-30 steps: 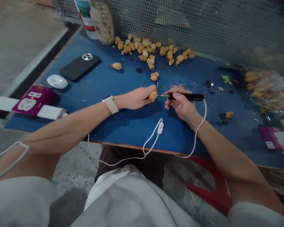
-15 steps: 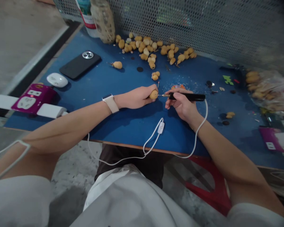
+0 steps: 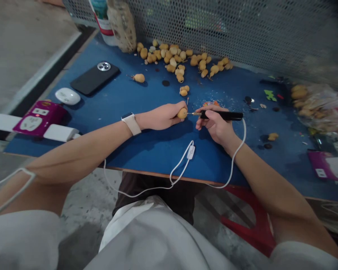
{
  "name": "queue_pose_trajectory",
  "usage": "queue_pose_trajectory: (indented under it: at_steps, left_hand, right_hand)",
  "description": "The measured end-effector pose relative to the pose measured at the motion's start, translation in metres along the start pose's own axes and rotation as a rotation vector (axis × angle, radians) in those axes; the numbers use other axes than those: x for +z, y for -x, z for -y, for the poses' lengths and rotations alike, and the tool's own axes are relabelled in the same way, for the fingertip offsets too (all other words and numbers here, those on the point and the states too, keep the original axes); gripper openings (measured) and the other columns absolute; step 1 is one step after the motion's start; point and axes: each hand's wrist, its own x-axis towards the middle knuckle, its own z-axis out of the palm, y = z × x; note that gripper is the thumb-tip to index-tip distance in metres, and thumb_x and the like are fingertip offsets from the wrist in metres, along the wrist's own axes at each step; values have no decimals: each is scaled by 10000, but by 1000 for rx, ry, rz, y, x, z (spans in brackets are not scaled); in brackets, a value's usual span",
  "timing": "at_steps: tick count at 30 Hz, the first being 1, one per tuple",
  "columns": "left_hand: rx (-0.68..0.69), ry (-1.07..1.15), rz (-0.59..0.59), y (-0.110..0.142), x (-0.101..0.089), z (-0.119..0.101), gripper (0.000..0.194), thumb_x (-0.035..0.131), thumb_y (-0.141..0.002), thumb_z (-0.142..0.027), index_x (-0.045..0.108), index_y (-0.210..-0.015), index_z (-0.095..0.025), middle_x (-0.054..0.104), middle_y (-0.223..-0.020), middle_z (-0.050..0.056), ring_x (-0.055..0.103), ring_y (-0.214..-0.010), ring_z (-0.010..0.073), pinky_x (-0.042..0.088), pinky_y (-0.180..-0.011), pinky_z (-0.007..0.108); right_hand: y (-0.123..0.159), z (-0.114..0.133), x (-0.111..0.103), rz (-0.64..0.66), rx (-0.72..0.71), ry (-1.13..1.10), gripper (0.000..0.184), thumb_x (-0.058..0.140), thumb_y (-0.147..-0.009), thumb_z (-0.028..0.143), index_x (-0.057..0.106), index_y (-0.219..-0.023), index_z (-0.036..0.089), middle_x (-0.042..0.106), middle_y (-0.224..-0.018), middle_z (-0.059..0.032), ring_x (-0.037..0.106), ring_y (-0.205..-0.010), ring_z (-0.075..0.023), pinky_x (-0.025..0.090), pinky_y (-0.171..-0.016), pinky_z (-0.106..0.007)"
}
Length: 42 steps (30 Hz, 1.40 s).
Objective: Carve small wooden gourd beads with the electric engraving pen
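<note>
The bare left forearm [image 3: 81, 152] and bare right forearm [image 3: 266, 183] reach inward across the blue laminate worktop [image 3: 146, 153], meeting above its middle. The left hand [image 3: 160, 117] lies on its side, fingers [image 3: 173, 111] curled closed. The right hand [image 3: 216, 128], just beside it, has its fingers [image 3: 205, 120] pinched together.

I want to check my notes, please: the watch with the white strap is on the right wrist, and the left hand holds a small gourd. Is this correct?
No: the head view shows the white-strap watch on the left wrist, not the right. The left hand does hold the small gourd, as you wrote.
</note>
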Motion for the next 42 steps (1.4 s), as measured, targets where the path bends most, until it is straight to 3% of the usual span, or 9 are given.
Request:
queue_pose_trajectory:
  at_steps: [16, 42]
  left_hand:
    - [-11, -8, 4, 0, 1, 1, 131, 619, -1095, -228, 511, -1167, -242, 766, -1036, 86, 702, -857, 217, 485, -798, 286]
    - [-3, -2, 14, -1, 0, -3, 136, 603, -1092, -215, 484, -1154, -235, 732, -1027, 77, 669, -856, 205, 463, -787, 282]
  right_hand:
    - [0, 1, 2, -17, 1, -46, 355, 970, -835, 588, 883, -908, 251, 758, -649, 2, 714, -536, -168, 620, -542, -307]
    - [0, 0, 0, 1, 12, -24, 402, 970, -843, 628, 869, -932, 250, 758, -665, 7, 715, -543, -169, 637, -558, -322]
